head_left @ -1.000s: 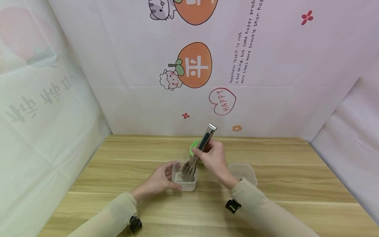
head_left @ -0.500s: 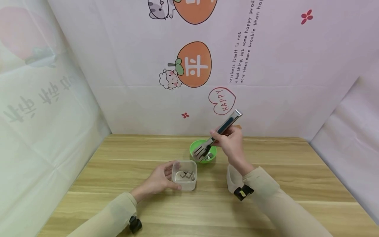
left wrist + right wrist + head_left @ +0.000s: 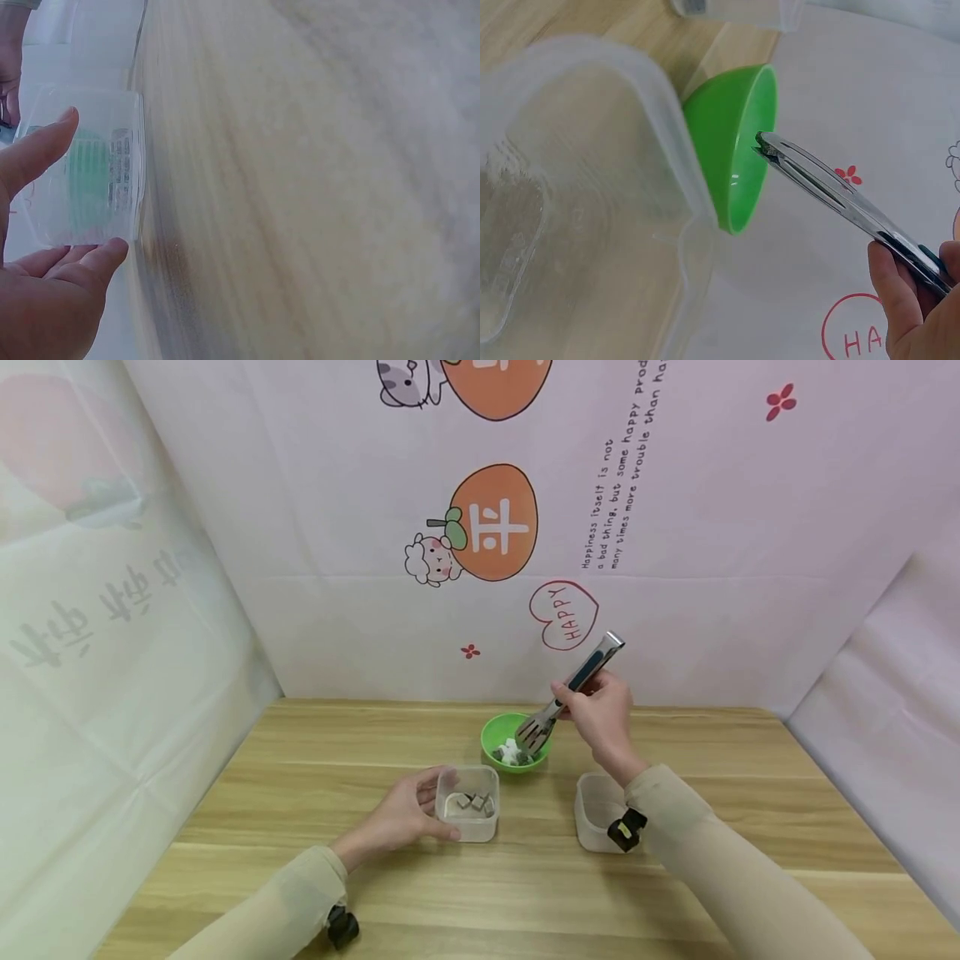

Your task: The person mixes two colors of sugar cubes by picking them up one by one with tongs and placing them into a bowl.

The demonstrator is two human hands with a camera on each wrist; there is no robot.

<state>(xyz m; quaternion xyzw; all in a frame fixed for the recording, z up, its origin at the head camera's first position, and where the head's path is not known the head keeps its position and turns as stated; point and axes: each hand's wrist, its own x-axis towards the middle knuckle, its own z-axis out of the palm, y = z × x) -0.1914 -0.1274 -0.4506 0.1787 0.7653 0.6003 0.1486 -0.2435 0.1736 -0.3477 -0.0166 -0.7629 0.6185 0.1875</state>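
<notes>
My left hand [image 3: 405,814] holds a clear square plastic container [image 3: 467,833] by its left side, thumb at the front and fingers behind. Several small grey cubes [image 3: 477,802] lie inside it. My right hand [image 3: 602,714] grips metal tongs [image 3: 592,666] with dark handle inlays and a slotted, fork-like head. The head points down into a green bowl [image 3: 491,732], over white and grey cubes [image 3: 512,752]. In the right wrist view, a small dark piece [image 3: 763,139] shows between the tong tips at the bowl's mouth [image 3: 761,105].
A second clear plastic container [image 3: 592,837] stands on the wooden table [image 3: 360,735] at the right, partly behind my right wrist. Behind the bowl, the table meets a white printed backdrop [image 3: 360,635]. White sheets [image 3: 187,693] flank both sides.
My right hand has carried the tongs from the left container, right and back, over to the green bowl. The tongs' head has then dipped into the bowl. My left hand stays put.
</notes>
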